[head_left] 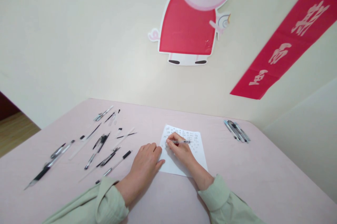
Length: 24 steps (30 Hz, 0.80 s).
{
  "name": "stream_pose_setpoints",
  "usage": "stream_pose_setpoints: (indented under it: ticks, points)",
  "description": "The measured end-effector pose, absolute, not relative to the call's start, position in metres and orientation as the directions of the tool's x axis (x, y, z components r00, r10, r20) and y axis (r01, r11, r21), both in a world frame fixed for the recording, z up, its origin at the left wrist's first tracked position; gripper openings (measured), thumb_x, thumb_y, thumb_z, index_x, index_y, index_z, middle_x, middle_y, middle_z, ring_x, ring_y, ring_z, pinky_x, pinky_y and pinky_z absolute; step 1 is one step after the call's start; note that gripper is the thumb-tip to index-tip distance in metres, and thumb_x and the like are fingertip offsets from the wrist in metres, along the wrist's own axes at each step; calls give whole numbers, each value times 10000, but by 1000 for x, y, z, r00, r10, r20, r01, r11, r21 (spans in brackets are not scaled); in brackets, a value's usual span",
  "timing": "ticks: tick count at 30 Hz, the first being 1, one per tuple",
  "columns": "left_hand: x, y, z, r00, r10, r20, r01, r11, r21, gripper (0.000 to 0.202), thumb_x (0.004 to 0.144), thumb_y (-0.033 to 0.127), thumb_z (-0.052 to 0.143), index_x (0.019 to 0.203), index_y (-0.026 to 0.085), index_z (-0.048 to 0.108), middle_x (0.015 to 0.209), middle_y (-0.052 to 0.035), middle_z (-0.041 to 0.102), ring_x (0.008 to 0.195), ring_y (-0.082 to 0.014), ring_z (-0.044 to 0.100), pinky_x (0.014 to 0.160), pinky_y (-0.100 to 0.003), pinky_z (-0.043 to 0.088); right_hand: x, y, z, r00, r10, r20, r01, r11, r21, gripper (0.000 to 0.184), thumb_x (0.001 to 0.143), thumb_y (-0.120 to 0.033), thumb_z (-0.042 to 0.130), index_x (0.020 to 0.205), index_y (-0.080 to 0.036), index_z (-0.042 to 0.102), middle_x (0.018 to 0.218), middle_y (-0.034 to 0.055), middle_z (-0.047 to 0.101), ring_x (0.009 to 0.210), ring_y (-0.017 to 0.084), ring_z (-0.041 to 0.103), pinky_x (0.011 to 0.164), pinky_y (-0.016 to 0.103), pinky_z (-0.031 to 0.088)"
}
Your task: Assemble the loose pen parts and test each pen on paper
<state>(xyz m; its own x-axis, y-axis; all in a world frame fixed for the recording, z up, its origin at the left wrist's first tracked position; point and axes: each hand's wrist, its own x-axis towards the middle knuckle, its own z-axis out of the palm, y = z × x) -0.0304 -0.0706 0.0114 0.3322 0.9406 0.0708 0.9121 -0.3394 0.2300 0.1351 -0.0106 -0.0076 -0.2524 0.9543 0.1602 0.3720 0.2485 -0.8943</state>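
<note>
1. Pen [181, 142]: a slim, clear-barrelled stick is held in the right hand [179, 151], the fingers closed narrowly round the barrel. It is carried nearly level, just above the sheet.
2. Handling of the barrel: it is judged light, stiff and smooth, so some slipping is to be expected. The firmest hold is judged to be low on the barrel, between thumb and first two fingers.
3. Sheet of paper [201, 157]: it is laid flat on the pink table [263, 175], directly under the right hand, and is covered in small writing. It is judged thin, limp and easily slid or creased.
4. Left hand [146, 162]: it is spread flat, palm down, with nothing held. Its fingertips are set against the sheet's left edge.
5. Loose pens [100, 146]: these, with some small parts, are scattered to the left of the left hand, apart from the sheet.
6. Bundle of pens [237, 131]: it is laid well to the right, clear of both hands.
</note>
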Motion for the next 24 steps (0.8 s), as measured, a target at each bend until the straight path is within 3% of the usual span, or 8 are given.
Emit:
stream_pose_setpoints:
  ticks: [10,24]
  points:
    - [-30,-70,11,317,946,69,915,-324,242,142,835,268,613,926,187,540,975,-61,583,923,-244,535,827,-374,401,128,-17,-7,-263,956,133,466,246,-850,47,766,-208,523,743,-219,483,581,-67,461,549,114,461,550,223,338]
    - [-31,-68,9,345,935,79,909,-354,221,222,852,299,597,1040,182,583,994,-78,590,961,-257,543,889,-407,390,130,-12,-8,-166,974,152,459,213,-863,155,838,-307,508,717,-213,489,580,-55,484,547,124,486,556,241,352]
